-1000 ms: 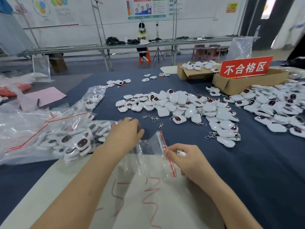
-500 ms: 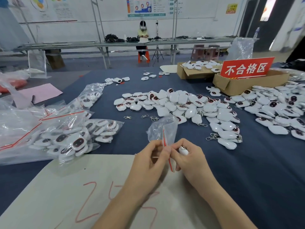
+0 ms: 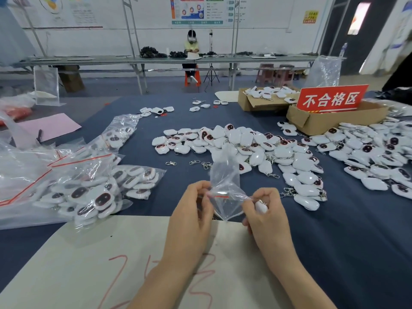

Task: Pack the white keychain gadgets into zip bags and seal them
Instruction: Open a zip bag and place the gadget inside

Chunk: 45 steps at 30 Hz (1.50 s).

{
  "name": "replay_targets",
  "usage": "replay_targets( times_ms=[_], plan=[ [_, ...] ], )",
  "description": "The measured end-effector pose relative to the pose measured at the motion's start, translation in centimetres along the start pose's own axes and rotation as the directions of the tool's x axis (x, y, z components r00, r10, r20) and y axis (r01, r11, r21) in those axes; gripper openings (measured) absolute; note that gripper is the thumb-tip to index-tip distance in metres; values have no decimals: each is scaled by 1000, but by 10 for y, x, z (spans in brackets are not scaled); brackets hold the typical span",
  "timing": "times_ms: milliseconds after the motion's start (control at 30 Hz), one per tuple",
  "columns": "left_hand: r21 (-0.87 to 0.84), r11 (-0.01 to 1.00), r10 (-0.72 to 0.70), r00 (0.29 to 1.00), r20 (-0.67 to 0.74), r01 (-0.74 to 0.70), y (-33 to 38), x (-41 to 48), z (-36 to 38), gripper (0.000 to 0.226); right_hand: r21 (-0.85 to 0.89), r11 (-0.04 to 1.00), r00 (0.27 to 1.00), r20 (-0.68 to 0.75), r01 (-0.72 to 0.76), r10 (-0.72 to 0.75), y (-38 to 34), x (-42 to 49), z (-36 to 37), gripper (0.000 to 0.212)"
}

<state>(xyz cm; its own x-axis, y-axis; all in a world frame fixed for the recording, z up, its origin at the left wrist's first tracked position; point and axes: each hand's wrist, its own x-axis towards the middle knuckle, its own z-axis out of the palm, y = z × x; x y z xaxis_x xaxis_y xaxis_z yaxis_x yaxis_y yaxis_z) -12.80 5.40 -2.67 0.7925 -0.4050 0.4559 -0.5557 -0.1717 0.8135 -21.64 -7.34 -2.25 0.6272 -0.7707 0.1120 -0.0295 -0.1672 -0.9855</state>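
A small clear zip bag (image 3: 225,186) with a red seal line is held up between both hands, its mouth pulled apart sideways. My left hand (image 3: 192,216) pinches the bag's left lip. My right hand (image 3: 265,216) pinches the right lip and also holds one white keychain gadget (image 3: 260,206) in its fingers. A heap of loose white gadgets (image 3: 245,144) with dark red faces lies just beyond on the blue table (image 3: 356,230).
Filled zip bags (image 3: 93,188) and spare empty bags lie to the left. A second gadget heap (image 3: 379,157) is at the right. Two cardboard boxes (image 3: 334,121) with a red sign stand behind it. A white sheet (image 3: 89,264) with red writing lies under my forearms. Loose metal clips (image 3: 194,162) lie near the heap.
My left hand came from the bag pile at the left to the zip bag; both hands then spread apart, pulling the bag's mouth wide.
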Motion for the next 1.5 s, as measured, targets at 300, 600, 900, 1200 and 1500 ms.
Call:
replay_targets(
  times_ms=[300, 600, 900, 1200, 1500],
  plan=[
    [237, 849, 456, 881, 125, -473, 12, -8, 9, 42, -69, 996, 987, 143, -59, 68, 2, -5, -1, 29],
    [230, 689, 675, 724, 138, -687, 15, -19, 12, 12, 759, 504, 869, 160, -412, 469, -15, 3, 2, 32],
    [145, 941, 209, 861, 463, -307, 8, -20, 16, 35, 716, 461, 830, 309, -524, 463, -13, -7, 12, 25],
    [-189, 950, -198, 948, 251, 248, 16, -12, 5, 30, 513, 778, 931, 234, -362, 279, -6, 1, 13, 21],
    [-544, 715, -508, 861, 25, 438, 15, 11, -17, 45, -151, 980, 989, 85, 132, -120, 9, -1, 0, 51]
  ],
)
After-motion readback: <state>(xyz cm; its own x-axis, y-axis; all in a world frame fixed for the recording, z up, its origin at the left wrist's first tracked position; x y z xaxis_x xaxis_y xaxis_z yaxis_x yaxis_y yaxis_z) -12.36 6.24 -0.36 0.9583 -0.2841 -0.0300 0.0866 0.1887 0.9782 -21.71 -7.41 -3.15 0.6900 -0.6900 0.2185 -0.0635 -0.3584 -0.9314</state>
